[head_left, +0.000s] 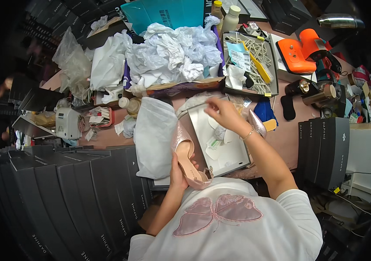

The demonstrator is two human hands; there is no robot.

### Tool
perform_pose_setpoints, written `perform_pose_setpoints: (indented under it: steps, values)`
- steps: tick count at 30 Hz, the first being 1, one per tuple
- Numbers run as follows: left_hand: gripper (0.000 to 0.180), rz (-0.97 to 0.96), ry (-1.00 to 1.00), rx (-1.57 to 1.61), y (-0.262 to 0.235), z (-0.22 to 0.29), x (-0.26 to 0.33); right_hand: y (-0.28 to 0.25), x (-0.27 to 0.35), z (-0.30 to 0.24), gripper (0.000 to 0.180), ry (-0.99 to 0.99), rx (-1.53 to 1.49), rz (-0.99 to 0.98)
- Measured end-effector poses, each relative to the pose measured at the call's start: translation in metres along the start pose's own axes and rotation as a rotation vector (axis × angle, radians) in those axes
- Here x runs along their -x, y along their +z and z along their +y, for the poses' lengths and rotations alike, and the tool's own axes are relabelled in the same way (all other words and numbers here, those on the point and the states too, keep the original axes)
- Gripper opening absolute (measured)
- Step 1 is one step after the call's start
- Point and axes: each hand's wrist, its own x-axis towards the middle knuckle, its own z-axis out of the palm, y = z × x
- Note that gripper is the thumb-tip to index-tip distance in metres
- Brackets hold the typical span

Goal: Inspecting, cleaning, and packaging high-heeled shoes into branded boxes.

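Pink glitter shoe (186,163), one, toe pointing away, just left of open white box (234,152); left hand (178,173): fingers wrapped round shoe's middle; right hand (228,115): above box, fingers half-curled, any hold impossible to tell; best steadied lightly by sole edges, sparing glitter from rubbing

Has crumpled white paper (172,50) heaped in a purple-sided box (127,76) at the far side of the pinkish worktop (281,145), a teal box (161,15) just behind. To the right, has pale sticks (258,47) and a yellow brush (258,65) in an open dark box (250,90), with an orange machine (296,56) farther over. Shows a red tray (110,118) beside a white device (67,124) at left, dark boxes (72,187) in rows on both sides.
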Motion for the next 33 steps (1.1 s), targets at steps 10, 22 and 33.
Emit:
perform_pose_setpoints:
  steps: [10, 22, 33]
  values:
    - [0.069, -0.082, -0.062, 0.042, 0.02, -0.009, 0.002, 0.092, 0.103, 0.113, 0.058, 0.2, 0.507, 0.242]
    - [0.067, -0.219, 0.079, 0.008, 0.034, -0.029, 0.033, 0.086, 0.15, -0.062, 0.017, -0.291, 0.102, 0.107]
    - [0.055, -0.179, 0.021, 0.044, 0.003, -0.041, 0.037, 0.097, 0.116, -0.032, 0.03, -0.224, 0.021, -0.045]
